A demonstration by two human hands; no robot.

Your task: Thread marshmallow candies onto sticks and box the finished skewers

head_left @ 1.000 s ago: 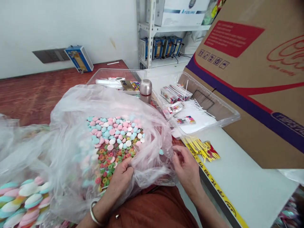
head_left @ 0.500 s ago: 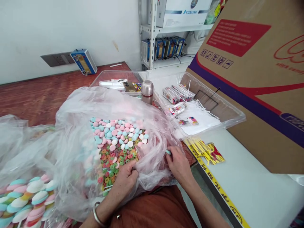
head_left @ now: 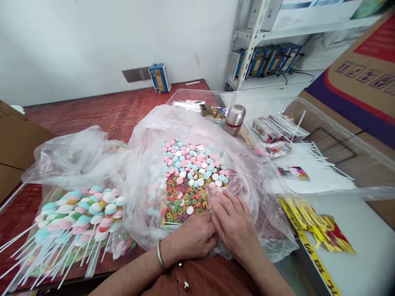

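Observation:
A clear plastic bag [head_left: 173, 119] lies opened in front of me, holding pink, blue and white button-shaped candies [head_left: 182, 162] and, nearer me, small coloured ring candies [head_left: 182, 197]. My left hand [head_left: 197, 234] is closed at the near edge of the bag; whatever its curled fingers hold is hidden. Beside it, my right hand [head_left: 236, 222] reaches over the bag's right side, its fingers stretched out and touching the plastic next to the left hand. To the left rests a pile of candy skewers [head_left: 83, 211] on white sticks.
A clear tray [head_left: 308, 191] at right holds white sticks and small packets. A steel flask [head_left: 235, 117] stands behind the bag. Yellow twist ties [head_left: 321, 228] lie at right. Cardboard boxes [head_left: 21, 139] flank the red table [head_left: 101, 111]; a shelf [head_left: 249, 53] is behind.
The view has swung left, showing more of the skewers. My right hand has moved from the bag's right edge to beside my left hand; the blue candy at its fingertips is no longer visible.

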